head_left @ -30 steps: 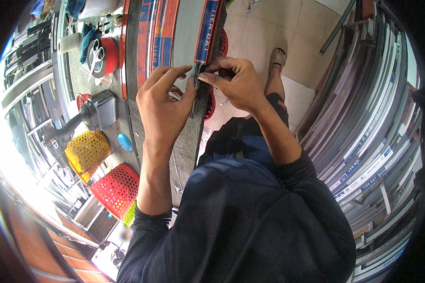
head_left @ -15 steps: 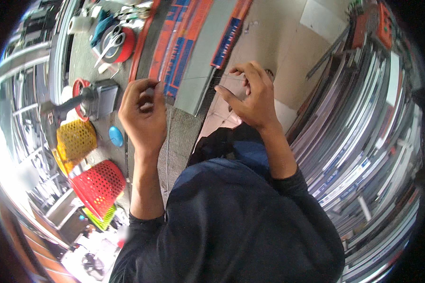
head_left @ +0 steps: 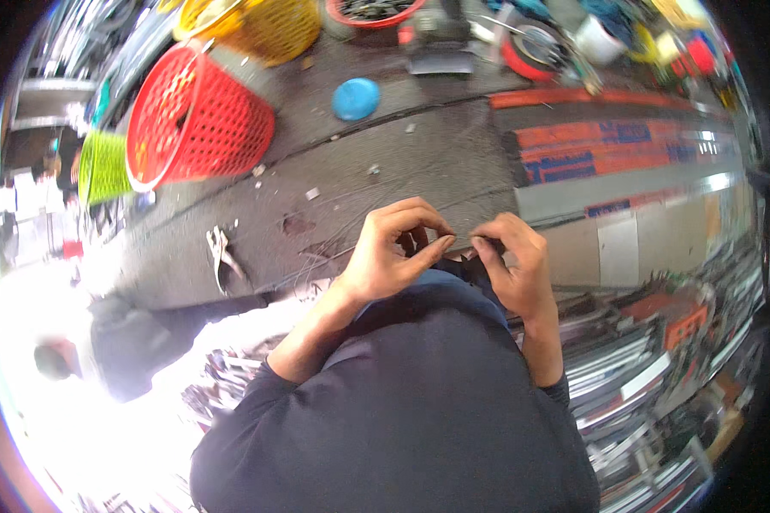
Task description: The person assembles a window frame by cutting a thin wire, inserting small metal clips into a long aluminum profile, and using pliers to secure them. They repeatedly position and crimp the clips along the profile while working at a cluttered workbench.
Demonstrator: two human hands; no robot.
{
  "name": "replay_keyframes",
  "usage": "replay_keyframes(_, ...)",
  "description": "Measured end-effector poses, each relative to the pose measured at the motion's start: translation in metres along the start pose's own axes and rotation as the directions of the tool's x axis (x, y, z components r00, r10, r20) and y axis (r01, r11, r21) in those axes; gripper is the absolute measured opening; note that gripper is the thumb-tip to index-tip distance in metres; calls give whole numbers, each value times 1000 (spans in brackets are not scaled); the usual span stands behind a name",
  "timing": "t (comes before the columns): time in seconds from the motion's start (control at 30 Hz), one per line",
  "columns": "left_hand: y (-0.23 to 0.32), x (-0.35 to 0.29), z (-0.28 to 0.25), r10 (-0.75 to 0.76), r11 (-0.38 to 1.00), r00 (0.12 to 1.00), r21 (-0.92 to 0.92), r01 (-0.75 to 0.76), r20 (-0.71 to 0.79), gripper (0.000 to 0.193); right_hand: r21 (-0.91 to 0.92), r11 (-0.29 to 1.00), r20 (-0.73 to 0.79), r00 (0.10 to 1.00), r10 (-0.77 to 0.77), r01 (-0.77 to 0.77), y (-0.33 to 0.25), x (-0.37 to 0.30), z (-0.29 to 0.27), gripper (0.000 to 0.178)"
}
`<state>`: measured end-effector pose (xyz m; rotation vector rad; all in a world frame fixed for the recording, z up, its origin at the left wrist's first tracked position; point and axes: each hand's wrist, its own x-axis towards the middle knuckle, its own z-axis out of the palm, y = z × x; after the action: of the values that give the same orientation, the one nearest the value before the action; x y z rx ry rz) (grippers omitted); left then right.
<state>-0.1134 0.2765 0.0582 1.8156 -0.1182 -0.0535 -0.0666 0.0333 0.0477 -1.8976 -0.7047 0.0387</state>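
Observation:
Just in front of my body, over the near edge of the workbench point(head_left: 385, 141), both hands are close together with a small gap between their fingertips. My left hand point(head_left: 395, 248) is closed, thumb against fingers. My right hand point(head_left: 518, 261) pinches with thumb and forefinger, facing the left. A thin dark strand stretched between them a moment ago; between the fingertips it is now too fine to make out clearly. Fine wire-like strands point(head_left: 329, 252) lie on the bench by my left wrist. Farther left on the bench rests a pair of locking pliers point(head_left: 221, 256).
A red basket point(head_left: 231, 128), a yellow basket point(head_left: 287, 30) and a green basket point(head_left: 104, 167) stand along the left. Beyond my hands lie a blue disc point(head_left: 356, 99), a power tool point(head_left: 441, 47) and a red-rimmed roll point(head_left: 522, 64). Orange-and-blue wrapped strips point(head_left: 573, 141) run off to the right.
My view has turned left, bringing the pliers and more of the bench into sight. My hands have come much closer together, and my right fingers have closed into a pinch.

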Motion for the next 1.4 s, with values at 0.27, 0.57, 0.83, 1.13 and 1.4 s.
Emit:
replay_keyframes(0.27,-81,-38,-62,168,772,849,603,203,-502,21,-42,993,178,977,117,-111,-13,8,27,13)
replay_keyframes(0.57,-123,21,-55,116,744,879,627,232,-462,21,-124,992,-8,1000,6,-7,-1,18,19,9)
replay_keyframes(0.83,-58,29,5,-479,592,877,-755,284,-46,25,50,991,-226,965,134,-126,12,12,-15,8)
replay_keyframes(1.13,-12,56,106,-409,260,885,-902,346,221,36,80,997,-184,983,1,14,34,-2,-87,6)
replay_keyframes(1.4,-4,60,167,-376,66,890,-950,305,259,39,151,986,-145,988,-48,70,59,-14,-130,8)
